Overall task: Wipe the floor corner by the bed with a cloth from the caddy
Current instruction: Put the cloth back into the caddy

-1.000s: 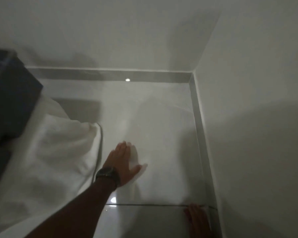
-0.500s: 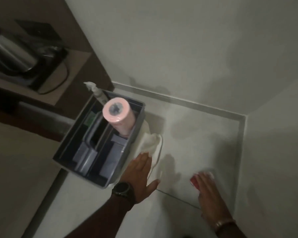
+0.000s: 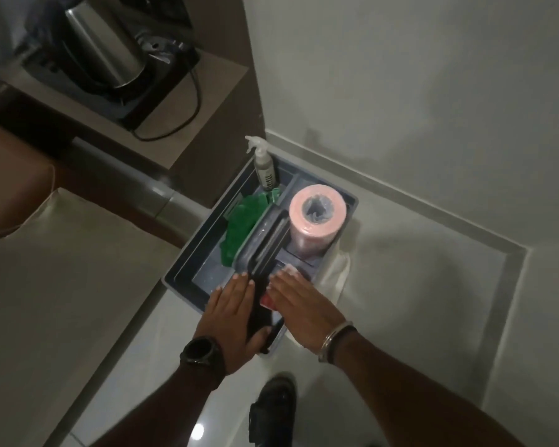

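Both flat, open hands [image 3: 231, 312] [image 3: 299, 309] now over caddy [image 3: 188, 253] on pale floor [image 3: 417, 285].

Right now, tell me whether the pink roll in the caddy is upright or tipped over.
Upright: the pink roll stands on end in the caddy, its hollow core facing up toward the camera.

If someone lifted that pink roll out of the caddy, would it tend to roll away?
Probably, once laid sideways: the pink roll is a round cylinder. Standing on end in the caddy, it looks stable. Its hollow core suggests it's fairly light.
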